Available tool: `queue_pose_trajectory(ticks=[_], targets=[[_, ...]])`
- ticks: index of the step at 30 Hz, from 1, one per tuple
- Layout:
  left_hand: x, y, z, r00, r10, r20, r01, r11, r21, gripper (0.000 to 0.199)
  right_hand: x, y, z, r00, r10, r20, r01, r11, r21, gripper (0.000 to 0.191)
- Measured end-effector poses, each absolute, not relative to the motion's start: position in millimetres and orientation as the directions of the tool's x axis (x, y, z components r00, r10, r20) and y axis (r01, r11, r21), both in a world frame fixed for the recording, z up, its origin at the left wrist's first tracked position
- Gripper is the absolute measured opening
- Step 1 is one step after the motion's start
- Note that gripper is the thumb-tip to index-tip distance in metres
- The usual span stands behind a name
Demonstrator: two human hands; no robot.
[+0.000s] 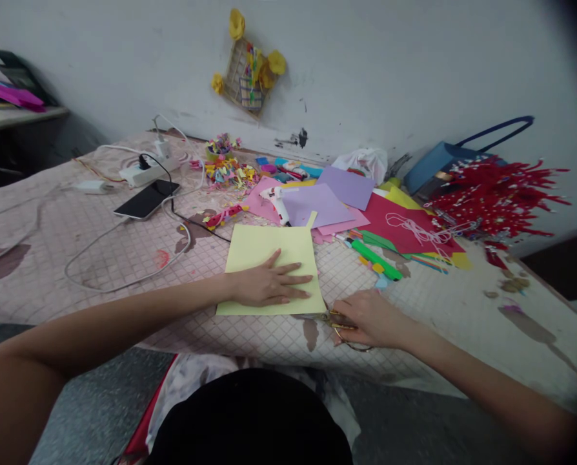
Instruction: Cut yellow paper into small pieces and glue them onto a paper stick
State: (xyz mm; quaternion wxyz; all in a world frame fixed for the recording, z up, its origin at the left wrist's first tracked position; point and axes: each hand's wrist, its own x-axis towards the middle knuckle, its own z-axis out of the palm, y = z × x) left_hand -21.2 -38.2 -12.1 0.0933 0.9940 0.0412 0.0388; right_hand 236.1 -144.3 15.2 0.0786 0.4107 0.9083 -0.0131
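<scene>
"Where does everything lie?"

"The squarish sheet of pale yellow paper (264, 242) lies flat on the cloth-covered table (443, 303), near the front edge and before me. My left hand (269, 284) rests palm down on it, fingers spread wide, pinching nothing. My right hand (366, 316) has its fingers curled round the gold-coloured loops of the metal scissors (324, 316), at the sheet's lower right corner"

"Are the blades apart?"

"I cannot tell; they show only as a thin grey line along the lower edge, and I can't make out whether one lies beneath the paper"

"So what makes for clean work here?"

"As I judge it, even pressure from my left palm, so the sheet neither slides nor buckles, with those fingers well back from the blades. My right wrist should line the blades up with the edge rather than tug at the corner"

"Anything to mind nearby?"

"The thin black plastic-looking cable (199, 225) runs up to the sheet's upper left side, so a turn of the paper could catch it. The narrow pale yellow strip (312, 219) by the upper right corner could slip underneath"
</scene>
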Motion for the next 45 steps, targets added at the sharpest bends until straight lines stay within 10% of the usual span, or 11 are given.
queue_pose_trajectory(ticks=[45], targets=[[-21,-39,-14,0.99,0.079,0.116,0.064,-0.99,0.126,0.043,217,-132,13,-0.714,0.687,-0.133,0.688,0.724,0.05,0.038]])
